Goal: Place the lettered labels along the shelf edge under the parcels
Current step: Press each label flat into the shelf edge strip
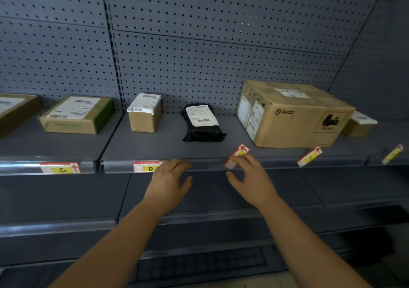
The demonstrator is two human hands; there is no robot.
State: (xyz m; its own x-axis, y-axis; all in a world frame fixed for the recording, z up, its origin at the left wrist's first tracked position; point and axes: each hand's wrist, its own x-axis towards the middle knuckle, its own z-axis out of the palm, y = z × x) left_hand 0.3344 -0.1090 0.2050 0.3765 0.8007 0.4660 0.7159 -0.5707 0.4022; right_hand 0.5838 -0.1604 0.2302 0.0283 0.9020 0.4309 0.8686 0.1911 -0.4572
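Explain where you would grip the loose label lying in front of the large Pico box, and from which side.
Pinch the label at its near, lower-left end, coming from the front. It lies flat and skewed, with that end reaching the shelf edge, so a thumb can probably slip underneath.

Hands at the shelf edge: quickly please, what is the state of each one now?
Left hand: open, fingers at the D label.
Right hand: fingers on a tilted label; grip cannot be told.
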